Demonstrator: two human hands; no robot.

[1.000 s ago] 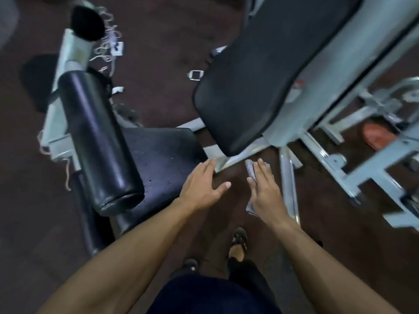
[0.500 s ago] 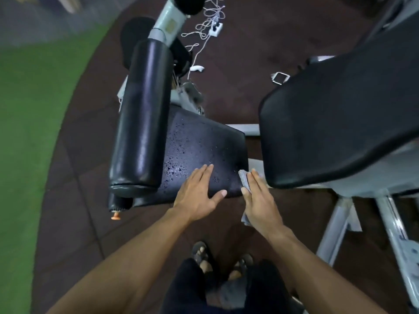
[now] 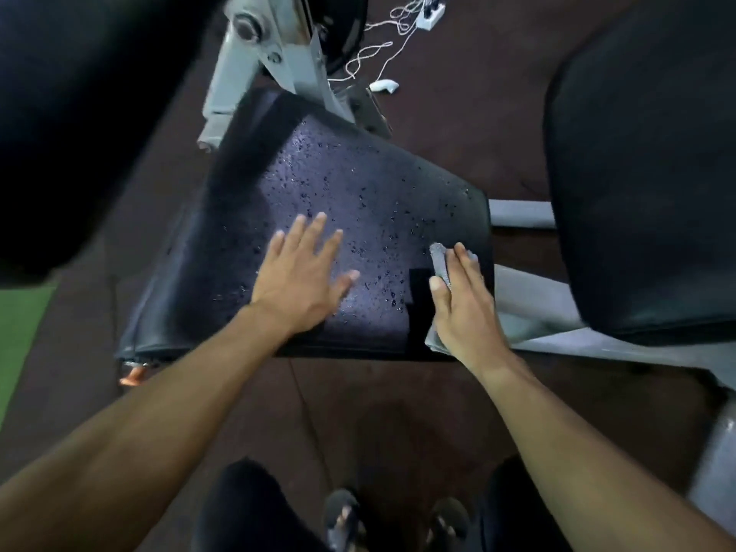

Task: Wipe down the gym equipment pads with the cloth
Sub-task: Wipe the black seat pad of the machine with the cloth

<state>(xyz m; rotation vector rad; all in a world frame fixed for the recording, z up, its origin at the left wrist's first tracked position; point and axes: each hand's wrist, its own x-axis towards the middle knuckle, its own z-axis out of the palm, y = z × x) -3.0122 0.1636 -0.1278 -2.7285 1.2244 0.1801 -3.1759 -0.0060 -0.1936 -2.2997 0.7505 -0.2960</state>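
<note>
My right hand [image 3: 464, 300] lies flat on a grey cloth [image 3: 440, 260], fingers straight and close together, pressing it against the right edge of the black seat pad [image 3: 358, 185]; the cloth shows as a folded wad past my fingertips and as a corner below the heel of my palm. My left hand [image 3: 302, 278] rests open on the middle of the same pad, fingers spread, holding nothing. The pad is beaded all over with droplets and tilts slightly away from me on its grey frame [image 3: 263, 61]. I judge the cloth light, limp and likely to bunch, so it is best kept under a flat palm rather than pinched, while the wet vinyl looks slick and firm enough to take pressure. A second black pad [image 3: 637, 173] stands just to the right, and a dark roller pad [image 3: 71, 113] fills the upper left.
</note>
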